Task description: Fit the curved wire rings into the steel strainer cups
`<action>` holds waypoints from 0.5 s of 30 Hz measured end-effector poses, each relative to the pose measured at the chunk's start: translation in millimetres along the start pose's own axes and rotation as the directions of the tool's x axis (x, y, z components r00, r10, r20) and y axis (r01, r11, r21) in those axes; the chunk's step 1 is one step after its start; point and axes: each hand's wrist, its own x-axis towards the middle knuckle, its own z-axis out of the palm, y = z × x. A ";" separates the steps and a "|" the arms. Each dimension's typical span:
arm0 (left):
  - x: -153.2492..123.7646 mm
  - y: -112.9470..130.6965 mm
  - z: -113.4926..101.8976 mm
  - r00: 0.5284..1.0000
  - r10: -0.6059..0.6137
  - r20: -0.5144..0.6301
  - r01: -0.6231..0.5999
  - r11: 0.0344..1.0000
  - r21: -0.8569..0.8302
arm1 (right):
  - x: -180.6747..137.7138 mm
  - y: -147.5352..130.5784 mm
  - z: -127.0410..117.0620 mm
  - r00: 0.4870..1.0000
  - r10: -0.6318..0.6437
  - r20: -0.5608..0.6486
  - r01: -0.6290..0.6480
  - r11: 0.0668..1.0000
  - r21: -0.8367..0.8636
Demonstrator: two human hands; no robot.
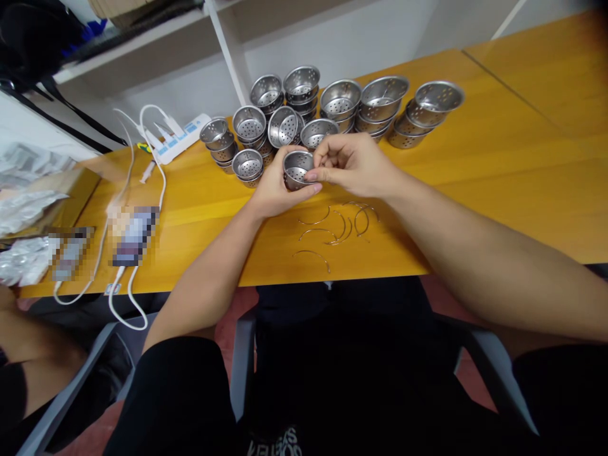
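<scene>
My left hand (280, 187) is wrapped round a small perforated metal strainer cup (297, 166), its mouth tilted up towards me. At the cup's right rim, my right hand (349, 163) has thumb and fingers pinched together; whatever sits between the fingertips is too small or hidden to make out. Just in front of my hands, several thin curved wire handles (338, 227) lie loose on the wooden table (266, 253). Right behind the held cup stand more cups of the same kind, among them one metal cup (319, 132) close to my right fingers.
Stacked perforated cups (339, 101) fill the back of the table, with another leaning stack (427, 114) at the right. On the left are a white power strip (184, 138), a phone (136, 235) on a white cable and a cardboard box (78, 196). Another person's arm (38, 342) shows lower left.
</scene>
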 end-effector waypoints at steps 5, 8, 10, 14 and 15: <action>0.7 0.3 -0.7 0.999 -0.029 -0.015 0.029 0.999 -0.013 | -1.7 -0.4 -0.6 0.999 -0.012 -0.032 0.010 0.998 -0.065; 1.3 -1.7 -1.1 0.999 -0.041 -0.024 0.040 0.999 -0.026 | -2.8 3.0 -2.2 0.996 -0.036 -0.076 0.029 0.995 -0.091; 1.4 -4.1 -1.3 0.998 -0.039 -0.042 0.036 0.998 -0.058 | -3.8 4.5 -3.8 0.994 -0.043 -0.099 0.031 0.993 -0.115; 1.8 -7.4 -2.7 0.992 -0.092 -0.081 0.084 0.991 -0.105 | -6.3 1.4 -8.2 0.991 -0.082 -0.110 0.053 0.969 -0.242; 2.1 -7.3 -3.5 0.989 -0.116 -0.088 0.106 0.989 -0.106 | -6.8 0.2 -9.5 0.989 -0.104 -0.106 0.071 0.959 -0.274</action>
